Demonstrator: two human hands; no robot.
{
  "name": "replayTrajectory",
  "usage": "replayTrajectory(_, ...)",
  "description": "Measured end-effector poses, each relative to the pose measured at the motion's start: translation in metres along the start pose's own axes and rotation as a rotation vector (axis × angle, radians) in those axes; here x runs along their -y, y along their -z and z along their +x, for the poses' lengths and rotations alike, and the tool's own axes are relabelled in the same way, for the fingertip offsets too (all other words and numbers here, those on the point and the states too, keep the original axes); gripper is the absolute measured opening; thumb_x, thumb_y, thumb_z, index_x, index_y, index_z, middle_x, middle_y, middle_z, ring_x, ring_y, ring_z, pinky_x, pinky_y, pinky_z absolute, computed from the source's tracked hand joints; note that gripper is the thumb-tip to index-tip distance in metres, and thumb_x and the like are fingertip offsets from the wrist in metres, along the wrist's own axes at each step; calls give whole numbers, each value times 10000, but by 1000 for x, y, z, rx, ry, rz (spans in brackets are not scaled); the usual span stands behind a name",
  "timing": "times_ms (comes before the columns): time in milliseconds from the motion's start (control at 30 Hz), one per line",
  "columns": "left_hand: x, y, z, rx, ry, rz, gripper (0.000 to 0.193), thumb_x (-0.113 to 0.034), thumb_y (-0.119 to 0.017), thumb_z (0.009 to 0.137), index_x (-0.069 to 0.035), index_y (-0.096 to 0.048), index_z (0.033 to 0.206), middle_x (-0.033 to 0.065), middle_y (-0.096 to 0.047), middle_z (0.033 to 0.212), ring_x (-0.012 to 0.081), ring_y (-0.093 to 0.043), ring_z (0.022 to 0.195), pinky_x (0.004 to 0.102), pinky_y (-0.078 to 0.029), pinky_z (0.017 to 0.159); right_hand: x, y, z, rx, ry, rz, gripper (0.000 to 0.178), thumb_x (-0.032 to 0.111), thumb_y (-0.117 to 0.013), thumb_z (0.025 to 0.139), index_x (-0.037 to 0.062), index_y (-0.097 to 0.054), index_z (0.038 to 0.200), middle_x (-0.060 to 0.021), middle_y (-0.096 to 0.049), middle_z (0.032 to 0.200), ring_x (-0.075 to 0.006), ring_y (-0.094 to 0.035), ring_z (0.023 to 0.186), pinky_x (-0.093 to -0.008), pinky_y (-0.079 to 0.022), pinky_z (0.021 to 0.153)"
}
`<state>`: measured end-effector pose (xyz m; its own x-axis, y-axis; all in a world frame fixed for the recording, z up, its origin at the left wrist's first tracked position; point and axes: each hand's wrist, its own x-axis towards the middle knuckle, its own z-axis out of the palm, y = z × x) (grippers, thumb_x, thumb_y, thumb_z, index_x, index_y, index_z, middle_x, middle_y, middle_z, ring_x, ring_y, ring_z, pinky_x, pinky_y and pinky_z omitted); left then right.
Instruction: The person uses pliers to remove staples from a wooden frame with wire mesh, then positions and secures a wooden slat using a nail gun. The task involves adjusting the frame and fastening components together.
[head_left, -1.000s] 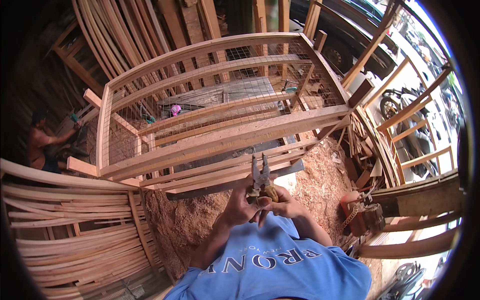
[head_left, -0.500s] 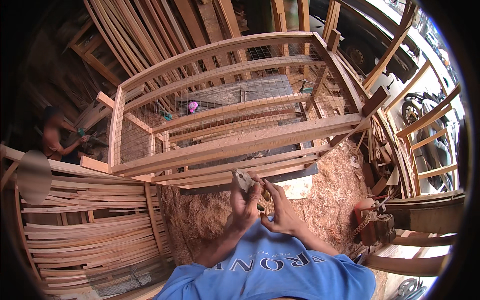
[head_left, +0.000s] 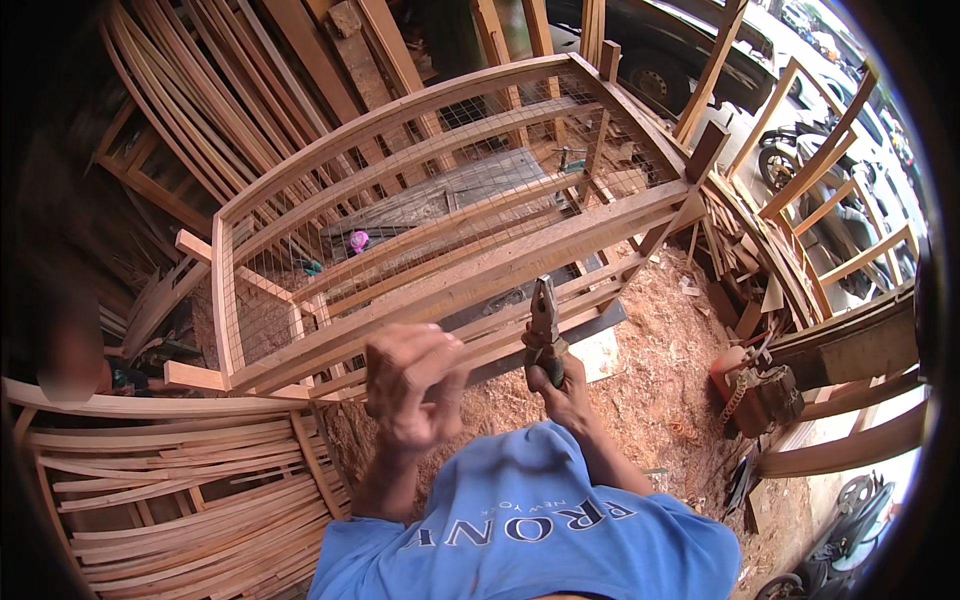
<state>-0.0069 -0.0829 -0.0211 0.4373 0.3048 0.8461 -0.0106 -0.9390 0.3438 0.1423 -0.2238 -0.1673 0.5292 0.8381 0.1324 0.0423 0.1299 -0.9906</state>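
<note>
Metal pliers (head_left: pixel 544 322), right hand (head_left: pixel 567 388) only now

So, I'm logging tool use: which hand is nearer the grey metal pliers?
Right. The right hand grips the grey metal pliers by their handles; the left hand is apart, to their left.

Dull metal pliers (head_left: pixel 544 318), a matt, bare-wood frame (head_left: pixel 500 265) with wire mesh (head_left: pixel 255 310), rough wood shavings (head_left: pixel 655 370) and a matt blue cloth shirt (head_left: pixel 525 480)

long thin light-brown wood strips (head_left: pixel 222 522) piled up, lower left | loose tan wood shavings (head_left: pixel 662 335), lower middle | big black car or truck (head_left: pixel 675 40), top right | small round pink thing (head_left: pixel 358 241), middle
</note>
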Motion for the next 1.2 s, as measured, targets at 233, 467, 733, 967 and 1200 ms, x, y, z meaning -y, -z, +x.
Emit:
replayTrajectory(233, 44, 35, 72, 390, -56, 236, 288, -199, -774, 870, -59, -698, 1111, 115, -683, 968, 294, -656, 912, 402, -521, 823, 12, -15, -8, 223, -217, 388, 534, 354, -696, 974, 19, -568, 1369, -81, -694, 1169, -137, -603, 998, -324, -494, 848)
replayTrajectory(467, 57, 20, 65, 550, 41, 127, 327, -182, -799, 830, -48, -690, 1108, 126, -672, 1029, 329, -667, 977, 444, -531, 889, 7, -43, -3, 60, -68, 274, 603, 448, -616, 1007, -7, -527, 1393, -120, -686, 1229, -172, -622, 1104, -345, -507, 918)
replayTrajectory(733, 61, 24, 62, 566, 56, 76, 306, -115, -786, 822, -48, -692, 1105, 118, -655, 1015, 316, -657, 986, 439, -534, 881, -6, -53, 3, 55, -53, 449, 558, 507, -624, 988, 5, -579, 1228, -93, -694, 1047, -177, -678, 958, -349, -550, 844)
replayTrajectory(967, 65, 23, 62, 599, 30, 100, 283, -119, -765, 848, -43, -695, 1110, 123, -646, 1039, 317, -651, 995, 429, -550, 873, 2, -60, 5, 81, 47, 506, 568, 514, -591, 1002, -12, -567, 1214, -85, -671, 959, -161, -663, 819, -324, -551, 712)
replayTrajectory(1200, 64, 24, 61, 575, 49, 83, 242, -120, -761, 858, -44, -724, 1086, 104, -658, 1017, 292, -662, 956, 416, -558, 818, -2, -43, 1, 186, -57, 888, 685, 587, -552, 977, 2, -485, 1327, -160, -644, 908, -247, -648, 681, -333, -517, 513)
